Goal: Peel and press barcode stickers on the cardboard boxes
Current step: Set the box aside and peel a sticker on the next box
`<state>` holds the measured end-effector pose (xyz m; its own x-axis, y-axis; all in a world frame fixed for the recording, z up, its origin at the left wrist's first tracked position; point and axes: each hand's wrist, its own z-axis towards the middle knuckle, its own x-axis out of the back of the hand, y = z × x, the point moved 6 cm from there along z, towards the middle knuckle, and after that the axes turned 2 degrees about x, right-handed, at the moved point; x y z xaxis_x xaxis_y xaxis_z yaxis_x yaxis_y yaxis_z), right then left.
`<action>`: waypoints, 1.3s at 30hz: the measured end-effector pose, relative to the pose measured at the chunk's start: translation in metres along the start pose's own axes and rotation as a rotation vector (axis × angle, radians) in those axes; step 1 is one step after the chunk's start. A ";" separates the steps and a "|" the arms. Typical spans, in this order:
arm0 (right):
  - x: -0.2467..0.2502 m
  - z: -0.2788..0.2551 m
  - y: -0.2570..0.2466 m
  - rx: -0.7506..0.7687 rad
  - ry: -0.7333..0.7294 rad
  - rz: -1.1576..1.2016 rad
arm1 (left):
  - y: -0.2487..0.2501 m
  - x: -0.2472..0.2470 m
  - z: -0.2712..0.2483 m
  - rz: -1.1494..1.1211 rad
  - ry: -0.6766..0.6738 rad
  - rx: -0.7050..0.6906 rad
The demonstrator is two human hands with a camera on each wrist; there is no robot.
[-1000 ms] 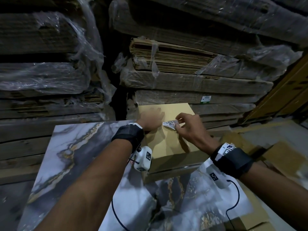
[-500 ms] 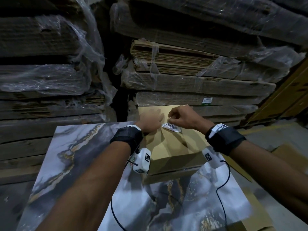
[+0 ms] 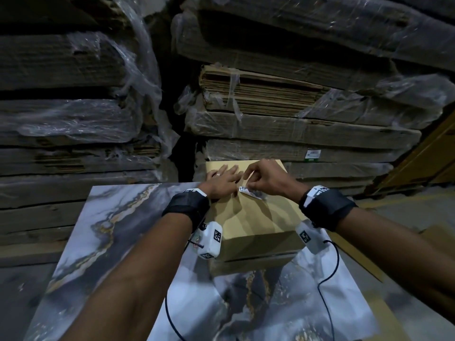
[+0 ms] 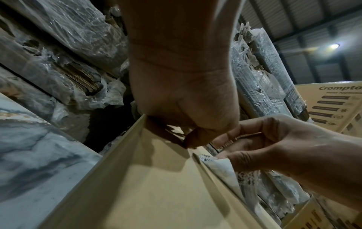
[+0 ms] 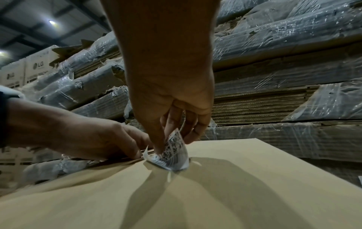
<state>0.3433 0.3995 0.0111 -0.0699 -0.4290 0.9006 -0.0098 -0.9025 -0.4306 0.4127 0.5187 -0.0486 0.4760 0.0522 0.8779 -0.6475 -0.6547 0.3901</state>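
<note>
A plain tan cardboard box (image 3: 258, 217) lies on a marble-patterned table (image 3: 118, 242). My left hand (image 3: 222, 178) rests flat on the box top, fingers spread, near its far left corner. My right hand (image 3: 263, 179) pinches a white barcode sticker (image 3: 251, 193) between thumb and fingers. The sticker (image 5: 172, 153) curls, and its lower edge touches the box top (image 5: 215, 193). In the left wrist view the sticker (image 4: 221, 167) shows beside the box (image 4: 147, 193), under my right hand (image 4: 264, 148).
Shrink-wrapped stacks of flattened cardboard (image 3: 283, 107) rise right behind the table, with more at the left (image 3: 69, 114). Printed cartons (image 4: 333, 105) stand to the right, and flat cardboard pieces (image 3: 438, 237) lie on the floor there.
My right hand has brought the sticker from the right up to the box top beside my left hand and lowered it until its edge touches. The left hand stayed on the box.
</note>
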 end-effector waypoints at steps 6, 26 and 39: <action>-0.001 -0.016 0.005 0.015 0.070 0.120 | -0.002 -0.001 0.005 -0.024 0.034 -0.005; 0.025 -0.045 0.020 0.135 0.306 0.409 | -0.001 0.001 0.009 -0.041 0.044 0.021; 0.014 -0.026 0.082 -0.386 0.148 0.957 | 0.006 -0.010 0.009 0.098 0.055 0.091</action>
<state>0.3160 0.3209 -0.0130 -0.3378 -0.9260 0.1683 -0.2023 -0.1032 -0.9739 0.4098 0.5077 -0.0574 0.3783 0.0247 0.9254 -0.6314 -0.7241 0.2775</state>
